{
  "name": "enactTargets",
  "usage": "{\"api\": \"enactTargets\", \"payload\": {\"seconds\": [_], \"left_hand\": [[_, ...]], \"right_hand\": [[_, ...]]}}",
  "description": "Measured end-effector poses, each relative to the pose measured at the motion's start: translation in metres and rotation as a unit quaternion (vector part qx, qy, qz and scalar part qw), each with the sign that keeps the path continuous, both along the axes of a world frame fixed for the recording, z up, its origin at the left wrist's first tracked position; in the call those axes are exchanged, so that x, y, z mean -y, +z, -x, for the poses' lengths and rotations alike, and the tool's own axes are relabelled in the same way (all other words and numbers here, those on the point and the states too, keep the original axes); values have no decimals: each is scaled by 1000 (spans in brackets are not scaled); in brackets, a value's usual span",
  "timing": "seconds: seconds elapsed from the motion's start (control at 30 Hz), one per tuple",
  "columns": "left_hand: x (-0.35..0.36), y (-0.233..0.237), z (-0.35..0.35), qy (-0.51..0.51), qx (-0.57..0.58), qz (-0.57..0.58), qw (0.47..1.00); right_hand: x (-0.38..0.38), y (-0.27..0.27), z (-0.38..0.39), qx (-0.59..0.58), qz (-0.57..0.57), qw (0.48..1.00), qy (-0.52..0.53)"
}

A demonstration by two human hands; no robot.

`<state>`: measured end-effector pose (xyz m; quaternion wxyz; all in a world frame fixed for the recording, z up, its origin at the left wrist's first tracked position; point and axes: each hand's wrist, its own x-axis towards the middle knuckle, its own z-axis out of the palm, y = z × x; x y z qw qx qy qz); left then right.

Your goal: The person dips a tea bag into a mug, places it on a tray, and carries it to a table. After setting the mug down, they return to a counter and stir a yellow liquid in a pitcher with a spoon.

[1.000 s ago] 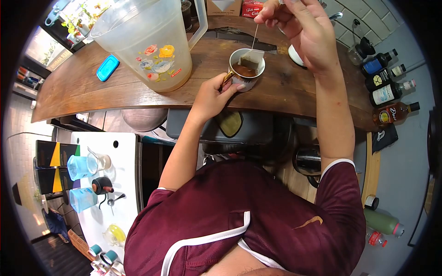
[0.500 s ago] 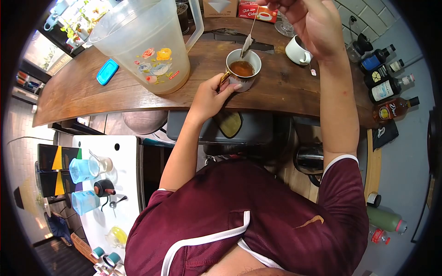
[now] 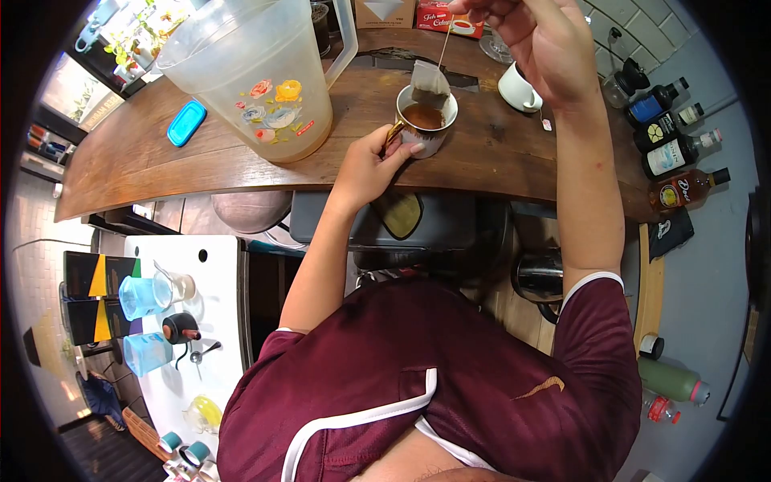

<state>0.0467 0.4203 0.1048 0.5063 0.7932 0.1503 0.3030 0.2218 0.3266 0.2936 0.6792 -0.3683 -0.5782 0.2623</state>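
Observation:
My left hand (image 3: 373, 170) grips a white mug (image 3: 428, 145) by its gold handle, with the thumb along the mug's side. Brown tea (image 3: 423, 117) shows inside. Over the mug's far rim hangs a tea bag (image 3: 430, 80), its broad face turned toward me. Its string runs up to my right hand (image 3: 546, 44), raised at the top edge of the view, where the fingertips pinch it; they are partly cut off. A second white mug (image 3: 518, 87) stands to the right, with a tea tag (image 3: 547, 125) hanging beside it.
A large plastic pitcher (image 3: 277, 88) stands left of the mug on the wooden counter (image 3: 201, 173), near a blue lid (image 3: 186, 123). A red tea box (image 3: 450, 22) is at the back. Several bottles (image 3: 671, 157) line the right side. A white table (image 3: 217, 297) lies lower left.
The tea bag has swung round from edge-on to face-on and shifted slightly up over the mug. Both hands stay nearly where they were.

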Motion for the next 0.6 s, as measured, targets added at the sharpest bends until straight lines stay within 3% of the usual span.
{"api": "enactTargets", "payload": {"seconds": [0.5, 0.6], "left_hand": [[3, 2, 1, 4, -2, 10, 1000], [1, 0, 0, 4, -3, 11, 1000]], "right_hand": [[4, -6, 22, -13, 55, 997, -44], [-2, -15, 13, -18, 20, 1000, -7]]}}
